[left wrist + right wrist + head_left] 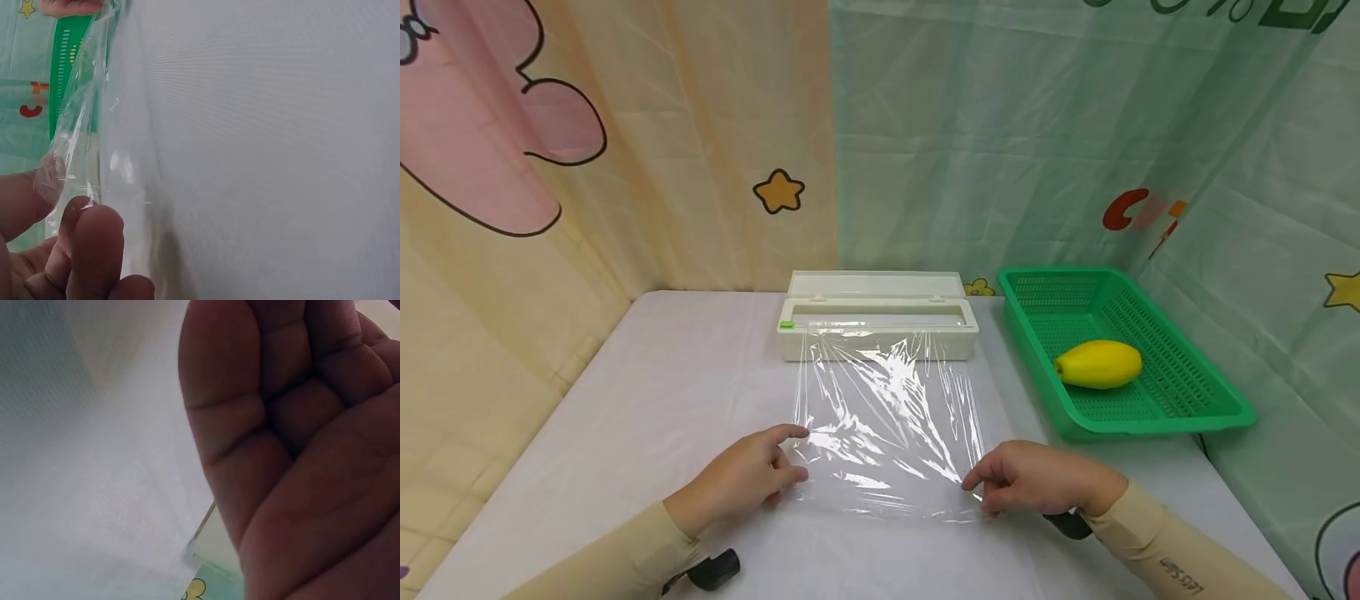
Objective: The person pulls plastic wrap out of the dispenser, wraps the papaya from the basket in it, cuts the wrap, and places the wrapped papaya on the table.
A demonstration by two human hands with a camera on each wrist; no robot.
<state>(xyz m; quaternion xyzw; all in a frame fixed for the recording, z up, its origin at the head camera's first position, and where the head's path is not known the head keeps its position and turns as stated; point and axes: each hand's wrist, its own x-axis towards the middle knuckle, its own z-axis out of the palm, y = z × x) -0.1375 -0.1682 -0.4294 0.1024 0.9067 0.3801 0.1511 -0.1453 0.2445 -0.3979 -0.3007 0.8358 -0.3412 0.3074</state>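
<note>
A sheet of clear plastic wrap point(880, 425) stretches over the table from a white wrap dispenser point(880, 343), whose lid point(876, 284) stands raised. At the sheet's left edge is my left hand point(737, 475), with index finger and thumb spread apart. Film clings over a fingertip point(50, 178) in the left wrist view. My right hand point(1037, 477) pinches the near right corner of the wrap between thumb and index finger. The right wrist view shows its palm point(331, 475) and curled fingers; the held corner is hidden there.
To the right stands a green plastic basket point(1150, 425) holding a yellow papaya-shaped fruit point(1099, 364). A white cloth covers the table point(700, 367). Printed curtains point(925, 133) hang close behind and at both sides. A small green tab point(786, 324) sits on the dispenser.
</note>
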